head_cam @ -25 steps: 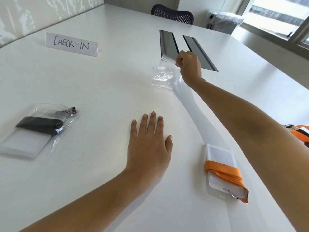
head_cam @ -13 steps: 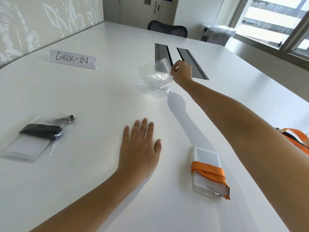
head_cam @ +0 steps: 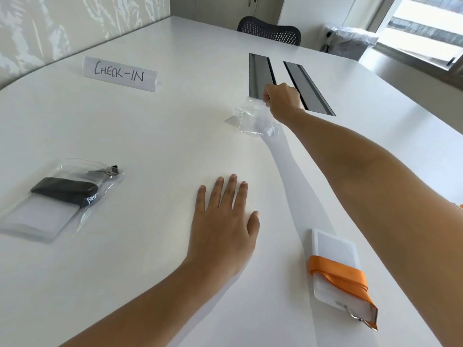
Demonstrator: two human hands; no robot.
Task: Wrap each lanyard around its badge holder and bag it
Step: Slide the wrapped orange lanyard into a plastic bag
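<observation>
R hand point(head_cam: 282, 99) fist pinching clear bag point(head_cam: 246, 118) corner, bag hangs below-left of knuckles | L hand point(head_cam: 223, 221) flat, fingers straight, on table point(head_cam: 162, 136) | orange-lanyard badge point(head_cam: 340, 274) just R of L wrist, unbagged | black-lanyard badge point(head_cam: 57, 201) bagged, well L of L hand

bare table point(head_cam: 155, 136) between sign point(head_cam: 120, 74) and bagged badge point(head_cam: 60, 199).

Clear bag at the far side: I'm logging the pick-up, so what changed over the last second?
The right hand kept its pinch on the clear bag, lifting its top edge so the bag now hangs from the hand rather than lying crumpled. Unchanged: the left hand flat on the table, the bagged black lanyard badge, the orange-wrapped badge.
</observation>
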